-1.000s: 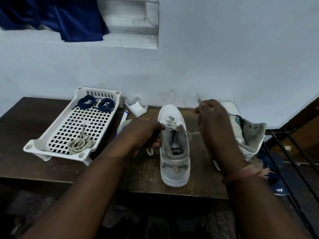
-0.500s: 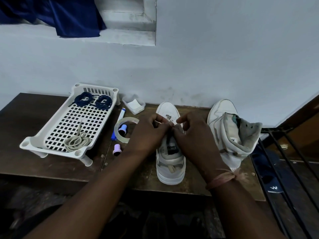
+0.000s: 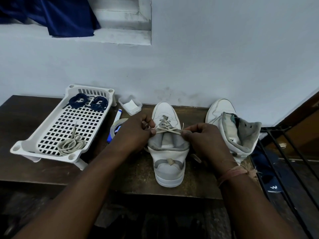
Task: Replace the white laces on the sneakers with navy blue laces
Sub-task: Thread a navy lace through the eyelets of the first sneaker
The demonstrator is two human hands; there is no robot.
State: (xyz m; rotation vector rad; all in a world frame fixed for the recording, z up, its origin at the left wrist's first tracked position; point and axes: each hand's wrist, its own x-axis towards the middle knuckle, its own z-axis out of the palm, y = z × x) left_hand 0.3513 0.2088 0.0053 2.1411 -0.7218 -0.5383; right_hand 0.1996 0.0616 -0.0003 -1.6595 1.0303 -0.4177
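A white sneaker (image 3: 168, 157) stands on the dark table, heel toward me, with a white lace (image 3: 166, 129) crossing its upper eyelets. My left hand (image 3: 133, 133) pinches the lace at the shoe's left side. At the right side my right hand (image 3: 202, 135) pinches the same lace. A second white sneaker (image 3: 222, 111), with no lace showing, stands to the right with its tongue flopped open. Two coiled navy laces (image 3: 88, 101) lie at the far end of a white perforated tray (image 3: 51, 135). A loose white lace (image 3: 71, 145) lies at the tray's near end.
Between tray and shoe lie a tape roll (image 3: 117, 125), a blue-capped marker (image 3: 118, 114) and a small clear box (image 3: 130, 104). A black metal rack (image 3: 283, 152) stands off the table's right edge. The wall (image 3: 189, 66) runs right behind the table (image 3: 20, 121).
My right hand came down from above the shoe to the lace. Both hands met over the tongue and have now drawn apart, pulling the lace out sideways.
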